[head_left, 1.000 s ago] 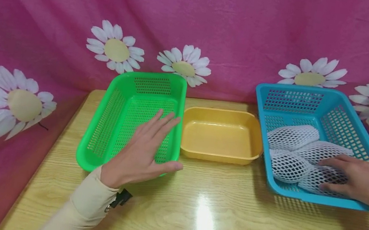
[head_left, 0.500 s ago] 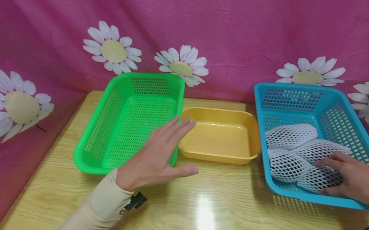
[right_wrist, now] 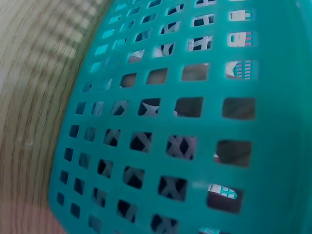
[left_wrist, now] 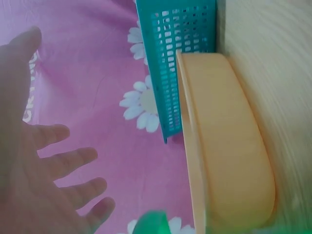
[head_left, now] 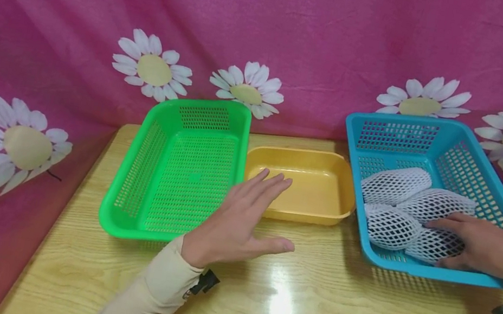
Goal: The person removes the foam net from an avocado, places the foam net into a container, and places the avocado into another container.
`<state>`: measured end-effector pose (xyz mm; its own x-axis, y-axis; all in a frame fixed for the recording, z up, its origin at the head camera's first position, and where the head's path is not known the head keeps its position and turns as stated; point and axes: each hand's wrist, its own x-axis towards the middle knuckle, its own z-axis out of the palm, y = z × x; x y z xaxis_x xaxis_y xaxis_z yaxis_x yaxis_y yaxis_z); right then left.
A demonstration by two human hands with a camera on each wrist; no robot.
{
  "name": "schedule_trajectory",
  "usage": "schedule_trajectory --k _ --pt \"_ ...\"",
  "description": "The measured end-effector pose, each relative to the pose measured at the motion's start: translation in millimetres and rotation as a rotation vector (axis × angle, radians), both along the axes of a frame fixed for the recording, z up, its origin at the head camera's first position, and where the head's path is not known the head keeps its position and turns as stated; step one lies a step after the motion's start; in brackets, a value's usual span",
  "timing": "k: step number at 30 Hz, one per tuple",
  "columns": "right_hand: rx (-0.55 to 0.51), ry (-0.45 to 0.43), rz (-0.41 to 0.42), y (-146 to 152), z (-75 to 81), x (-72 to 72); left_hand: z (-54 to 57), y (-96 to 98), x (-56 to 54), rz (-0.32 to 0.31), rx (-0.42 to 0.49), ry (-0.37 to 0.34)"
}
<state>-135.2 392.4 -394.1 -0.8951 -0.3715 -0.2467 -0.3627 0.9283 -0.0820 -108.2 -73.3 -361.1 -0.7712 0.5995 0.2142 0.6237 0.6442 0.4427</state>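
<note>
My right hand (head_left: 488,249) reaches into the blue basket (head_left: 421,268) in the head view. Its thumb and fingers grip the near-right white foam-net-wrapped item (head_left: 437,247). Beside that lie several more bundles in the same white netting, one at the far left (head_left: 397,184), another at the near left (head_left: 390,228). Dark contents show through the mesh in the right wrist view, behind the basket's perforated wall (right_wrist: 165,124). My left hand (head_left: 238,223) hovers with fingers straight and thumb spread, holding nothing, by the front left of the yellow basin (head_left: 317,192).
A green perforated basket (head_left: 195,170) stands on the left of the wooden table (head_left: 331,307), with the basin between it and the blue basket. A pink curtain with daisies (head_left: 327,53) hangs behind.
My left hand has moved right, from over the green basket to the front of the yellow basin. My right hand has closed its fingers a little more around the netted item.
</note>
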Motion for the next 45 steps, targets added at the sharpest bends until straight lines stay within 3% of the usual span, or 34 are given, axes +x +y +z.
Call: schedule_trajectory --k 14,26,38,45 --pt "-0.021 -0.003 0.031 1 -12.7 -7.6 -10.7 29.9 -2.8 -0.049 0.021 0.050" --pt "-0.012 -0.014 0.009 1 -14.8 -7.9 -16.0 55.0 -8.8 -0.074 0.002 0.021" --pt "-0.038 -0.016 0.009 6 -17.8 -8.7 -28.3 68.0 -17.2 -0.080 0.064 0.030" --pt "-0.045 -0.015 0.016 7 -17.0 -8.9 -33.0 76.4 -21.4 -0.098 0.083 -0.026"
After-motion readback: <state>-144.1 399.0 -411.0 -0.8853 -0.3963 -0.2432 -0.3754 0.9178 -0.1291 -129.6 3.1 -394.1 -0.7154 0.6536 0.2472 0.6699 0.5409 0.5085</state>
